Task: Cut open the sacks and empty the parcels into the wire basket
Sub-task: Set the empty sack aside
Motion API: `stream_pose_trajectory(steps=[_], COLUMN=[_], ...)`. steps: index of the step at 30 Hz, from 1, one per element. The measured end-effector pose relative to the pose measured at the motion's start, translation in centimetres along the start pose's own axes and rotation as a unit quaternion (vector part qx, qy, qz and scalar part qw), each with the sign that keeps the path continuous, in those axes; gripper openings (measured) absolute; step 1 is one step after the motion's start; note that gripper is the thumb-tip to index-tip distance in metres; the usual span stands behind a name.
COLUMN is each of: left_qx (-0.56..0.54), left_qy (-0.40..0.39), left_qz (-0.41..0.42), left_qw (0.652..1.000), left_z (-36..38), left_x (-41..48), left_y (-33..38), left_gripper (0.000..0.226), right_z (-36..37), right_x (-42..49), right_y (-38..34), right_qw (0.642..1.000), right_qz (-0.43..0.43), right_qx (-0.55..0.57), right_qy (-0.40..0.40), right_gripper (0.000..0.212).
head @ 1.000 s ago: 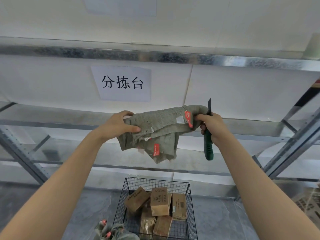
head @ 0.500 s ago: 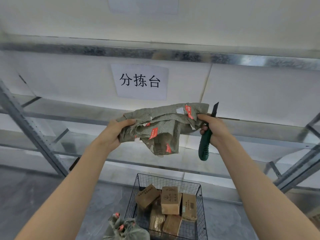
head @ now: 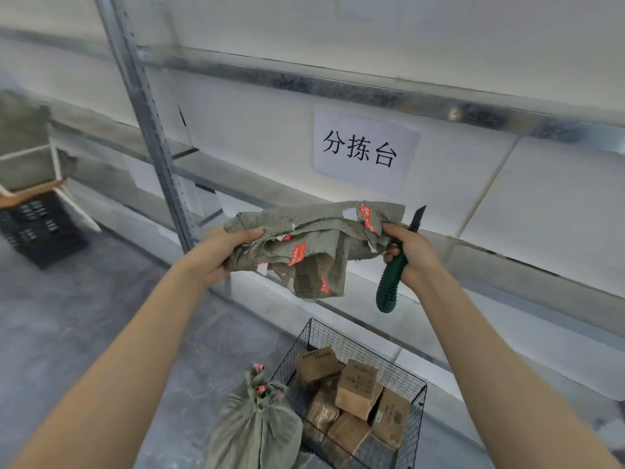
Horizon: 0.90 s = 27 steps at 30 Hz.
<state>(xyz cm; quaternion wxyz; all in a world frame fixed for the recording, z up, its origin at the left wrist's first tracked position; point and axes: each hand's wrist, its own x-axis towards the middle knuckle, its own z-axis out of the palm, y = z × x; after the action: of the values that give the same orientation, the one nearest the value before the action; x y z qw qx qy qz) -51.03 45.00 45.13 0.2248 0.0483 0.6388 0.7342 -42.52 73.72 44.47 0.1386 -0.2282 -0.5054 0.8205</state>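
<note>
- Head view: your left hand (head: 220,255) grips one end of the empty sack (head: 314,245). Your right hand (head: 411,255) pinches the other end with the thumb, fingers wrapped round the knife (head: 392,279), blade pointing up.
- That sack hangs crumpled between your hands, above the wire basket (head: 355,346). It looks light, soft and floppy, so bunched edges are your best hold.
- Parcels (head: 358,387) lie piled in the basket; the cardboard looks stiff.
- A tied full sack (head: 257,431) sits against the basket's left side. It is probably heavy and slumping, so take it by the knotted neck.
- Around you: grey floor (head: 67,316), metal rack upright (head: 148,130), paper sign (head: 363,152) on the wall, black crate (head: 37,228) far left.
</note>
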Motion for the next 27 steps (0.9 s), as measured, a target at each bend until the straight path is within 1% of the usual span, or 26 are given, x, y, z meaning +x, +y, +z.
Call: stream_pose_trajectory(steps=[3, 7, 11, 15, 18, 21, 25, 27], left_qx=[-0.013, 0.001, 0.029, 0.028, 0.038, 0.037, 0.044, 0.05], left_qy=[0.044, 0.132, 0.211, 0.271, 0.296, 0.32, 0.334, 0.345], left_qz=[0.025, 0.024, 0.029, 0.035, 0.036, 0.039, 0.027, 0.024], left_qw=[0.999, 0.991, 0.977, 0.961, 0.954, 0.946, 0.941, 0.937], left_z=[-2.0, -5.5, -9.1, -12.5, -15.8, -19.2, -24.3, -27.2], left_x=[-3.0, -6.8, -10.5, -13.4, -15.3, -16.8, -18.2, -18.7], left_y=[-1.2, -2.4, -3.2, -3.4, -3.7, -3.9, -3.8, -3.5], left_gripper=[0.02, 0.012, 0.019, 0.013, 0.013, 0.012, 0.025, 0.022], right_z=[1.6, 4.3, 7.6, 11.6, 14.8, 18.1, 22.9, 25.5], right_x=[-0.5, -1.3, -2.3, -3.4, -4.2, -5.2, -6.5, -7.0], right_y=[1.7, 4.5, 7.1, 9.5, 11.6, 13.8, 16.5, 17.9], right_qw=[0.999, 0.993, 0.984, 0.974, 0.967, 0.963, 0.959, 0.958], right_qz=[0.023, 0.053, 0.083, 0.104, 0.117, 0.124, 0.125, 0.126], right_qx=[-0.012, -0.045, -0.073, -0.084, -0.093, -0.112, -0.128, -0.134], right_qy=[-0.045, -0.093, -0.141, -0.182, -0.207, -0.213, -0.218, -0.219], right_gripper=[0.018, 0.015, 0.012, 0.013, 0.009, 0.008, 0.009, 0.008])
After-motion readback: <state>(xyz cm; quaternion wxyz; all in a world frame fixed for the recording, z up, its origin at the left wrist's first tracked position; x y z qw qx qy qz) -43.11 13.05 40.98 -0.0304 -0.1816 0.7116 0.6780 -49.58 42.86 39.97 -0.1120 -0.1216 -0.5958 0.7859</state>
